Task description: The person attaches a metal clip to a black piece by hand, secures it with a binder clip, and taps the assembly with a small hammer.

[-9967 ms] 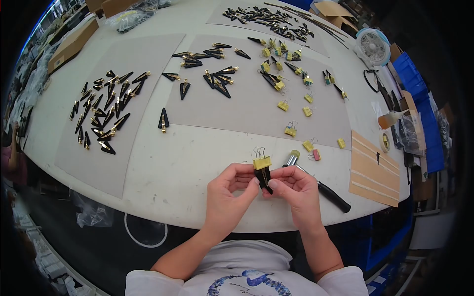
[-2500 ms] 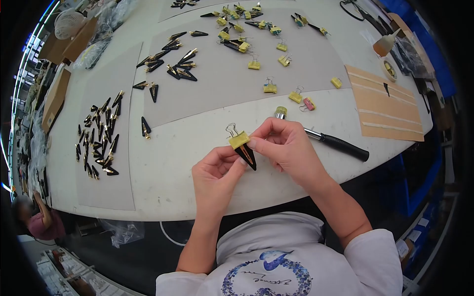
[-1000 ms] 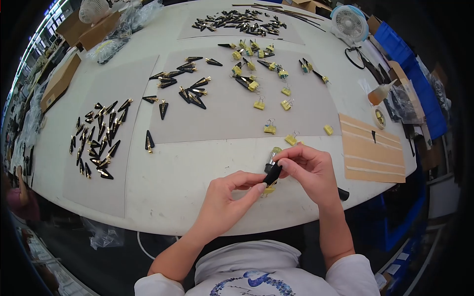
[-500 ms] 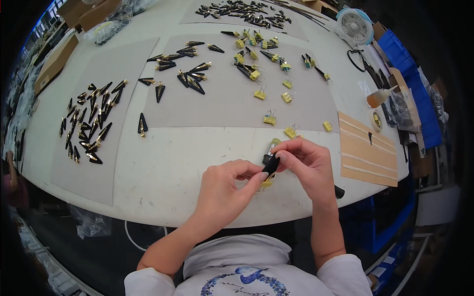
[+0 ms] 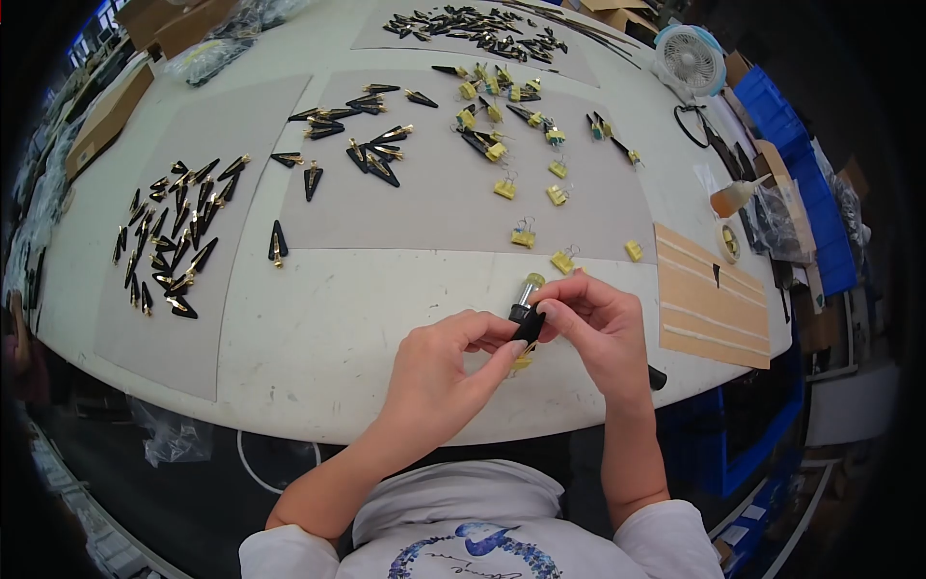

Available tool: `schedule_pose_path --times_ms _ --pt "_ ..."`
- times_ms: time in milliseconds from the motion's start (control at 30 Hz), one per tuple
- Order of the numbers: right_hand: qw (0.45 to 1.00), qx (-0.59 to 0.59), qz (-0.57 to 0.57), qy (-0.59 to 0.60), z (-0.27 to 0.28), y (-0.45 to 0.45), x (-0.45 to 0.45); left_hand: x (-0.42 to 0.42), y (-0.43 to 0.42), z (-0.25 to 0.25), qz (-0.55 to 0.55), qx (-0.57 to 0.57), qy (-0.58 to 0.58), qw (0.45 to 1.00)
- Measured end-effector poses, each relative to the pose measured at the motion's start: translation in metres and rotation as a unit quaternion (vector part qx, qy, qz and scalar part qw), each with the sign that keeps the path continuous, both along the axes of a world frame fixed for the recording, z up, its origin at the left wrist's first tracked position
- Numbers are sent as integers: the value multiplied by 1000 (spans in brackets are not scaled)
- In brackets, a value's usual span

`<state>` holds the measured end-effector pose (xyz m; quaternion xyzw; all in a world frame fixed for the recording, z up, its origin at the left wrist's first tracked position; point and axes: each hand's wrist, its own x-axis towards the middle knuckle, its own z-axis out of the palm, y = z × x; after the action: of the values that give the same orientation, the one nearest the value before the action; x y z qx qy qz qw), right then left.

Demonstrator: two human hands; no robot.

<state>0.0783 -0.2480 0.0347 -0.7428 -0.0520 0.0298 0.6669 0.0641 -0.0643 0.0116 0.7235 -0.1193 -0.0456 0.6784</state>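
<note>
Above the near edge of the table, my left hand [image 5: 449, 362] and my right hand [image 5: 606, 333] pinch one black hair clip [image 5: 530, 324] between thumbs and fingertips. My left fingers are at its lower end and my right fingers at its upper end. Just below it shows a yellow binder clip [image 5: 522, 365], partly hidden; I cannot tell whether it is fixed to the hair clip. Directly behind my fingers lies a short silver cylinder with a yellowish end [image 5: 531, 286]. Several yellow binder clips [image 5: 563, 261] lie beyond my hands, some gripping black hair clips [image 5: 493, 147].
Loose black-and-gold hair clips [image 5: 181, 236] cover the left grey sheet [image 5: 183, 362]; others form a far pile [image 5: 473, 29]. At right are a cardboard piece with pale strips [image 5: 714, 309], a tape roll [image 5: 730, 243], an amber-filled bottle [image 5: 731, 198] and a fan [image 5: 691, 60].
The view has shifted slightly. Both hands keep the same pinch on the hair clip, with only small finger movement. Nothing on the table has been moved.
</note>
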Motion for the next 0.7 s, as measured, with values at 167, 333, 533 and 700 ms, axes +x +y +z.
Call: schedule_pose_path --times_ms 167,333,533,700 --pt "1000 6 3 2 -2 -1 -1 0 1 8 -5 44 33 998" --pt "1000 0 -2 4 -3 0 -4 -1 2 -1 8 57 -4 998" --pt "1000 -6 -7 -11 0 3 -6 -3 -3 -2 32 21 -37 999" --pt "1000 -19 -5 -7 0 2 -8 -3 0 -4 37 60 -68 995"
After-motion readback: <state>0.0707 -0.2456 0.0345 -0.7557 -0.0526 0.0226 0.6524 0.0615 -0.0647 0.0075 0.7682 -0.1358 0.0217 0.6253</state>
